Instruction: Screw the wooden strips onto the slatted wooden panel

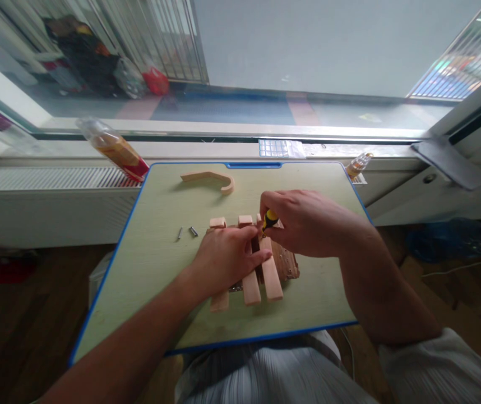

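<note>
My right hand (295, 219) is closed around a black-and-yellow screwdriver (270, 218), tip down at the upper part of the right-hand wooden slat (272, 278). My left hand (227, 255) lies over the slats and grips the right-hand one, its thumb on top and its forefinger close to the screwdriver tip. The middle slat (251, 289) and the left slat (219, 301) run beneath that hand and are partly hidden. Under the slats lies a brown board (286, 262), which looks like worn cardboard or wood.
Two metal screws (193, 231) lie on the green table (160, 297) left of the slats. A hook-shaped wooden piece (209, 175) rests farther back. Bottles stand beyond the table: a large one (118, 151) at left, a small one (359, 164) at right. A plastic packet (281, 148) lies on the windowsill.
</note>
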{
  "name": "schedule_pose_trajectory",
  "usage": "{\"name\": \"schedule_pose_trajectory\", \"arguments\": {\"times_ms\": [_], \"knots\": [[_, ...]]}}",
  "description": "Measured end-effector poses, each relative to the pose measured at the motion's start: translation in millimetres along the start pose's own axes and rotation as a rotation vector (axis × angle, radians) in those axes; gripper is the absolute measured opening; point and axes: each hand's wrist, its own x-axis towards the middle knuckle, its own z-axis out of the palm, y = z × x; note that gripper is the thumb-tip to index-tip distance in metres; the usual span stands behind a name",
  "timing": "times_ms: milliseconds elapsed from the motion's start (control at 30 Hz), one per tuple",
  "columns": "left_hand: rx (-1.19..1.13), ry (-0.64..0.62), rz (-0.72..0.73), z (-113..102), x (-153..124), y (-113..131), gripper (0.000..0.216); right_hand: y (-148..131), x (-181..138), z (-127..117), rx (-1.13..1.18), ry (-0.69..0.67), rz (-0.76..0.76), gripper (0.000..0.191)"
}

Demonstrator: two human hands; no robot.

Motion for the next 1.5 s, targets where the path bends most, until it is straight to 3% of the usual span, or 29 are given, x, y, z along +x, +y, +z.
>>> {"name": "schedule_pose_trajectory", "arguments": {"times_ms": [133,400,600,800,1000,1167,1500], "knots": [[-0.013,0.017,0.012,0.8,-0.2,-0.7,0.028,-0.9,2.3,0.5,-0.043,0.053,0.049,0.012],[-0.012,-0.009,0.011,-0.8,-0.1,-0.5,0.028,-1.2,4.5,5.2,-0.178,0.104,0.143,0.029],[-0.005,0.0,0.025,-0.9,-0.6,0.2,0.038,2.0,1.3,-0.4,-0.05,0.048,0.034,0.022],[0.018,-0.012,-0.008,1.0,0.1,0.0,0.031,5.6,-1.2,-0.8,0.065,-0.01,-0.059,0.016],[0.001,-0.001,0.007,0.7,-0.2,-0.4,0.031,-1.8,0.4,-1.4,-0.03,0.022,0.03,0.013],[-0.027,-0.018,0.0,-1.4,-0.5,0.0,0.029,-5.1,1.7,-0.1,-0.111,0.043,0.109,0.025],[-0.031,-0.023,-0.006,-2.0,-0.1,0.1,0.029,-3.3,1.9,2.6,-0.166,0.085,0.118,0.031]]}}
